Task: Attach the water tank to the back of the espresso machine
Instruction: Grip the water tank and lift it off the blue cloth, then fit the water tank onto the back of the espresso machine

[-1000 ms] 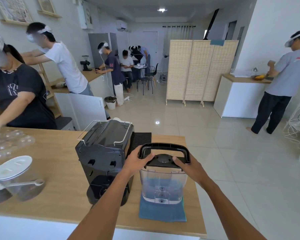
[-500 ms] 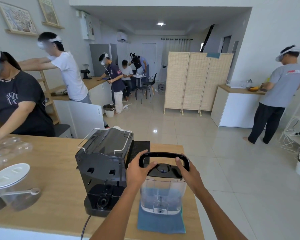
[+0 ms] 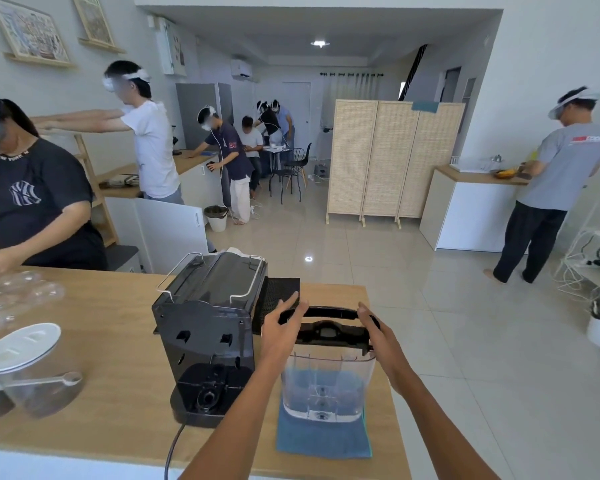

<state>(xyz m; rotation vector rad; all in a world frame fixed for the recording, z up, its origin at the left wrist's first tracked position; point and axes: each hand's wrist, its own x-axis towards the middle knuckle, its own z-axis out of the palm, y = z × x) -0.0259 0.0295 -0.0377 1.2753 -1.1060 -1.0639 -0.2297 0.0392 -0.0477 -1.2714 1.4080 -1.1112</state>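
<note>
Reading from the left, the only legible marks are on clothing: a person [image 3: 32,199] in a black shirt bears an interlocked "NY" logo, with collar lettering too blurred to read. Near them on the counter [image 3: 111,341], a clear jar [image 3: 25,372] with a white lid and a scoop is cut off by the frame edge. The espresso machine [image 3: 208,334] stands with its back toward the camera, its front hidden; no branding is visible on it, and its cord [image 3: 172,448] runs off the bottom edge. Just right of it, apart from it, the tank [image 3: 326,379] stands upright on a blue cloth [image 3: 323,441]. The left hand [image 3: 281,334] and right hand [image 3: 378,341] press against the tank's sides at the lid, fingers loosely extended beside the raised handle [image 3: 326,311]. Far right, a grey shirt [image 3: 575,161] carries a red-and-white print, unreadable.
</note>
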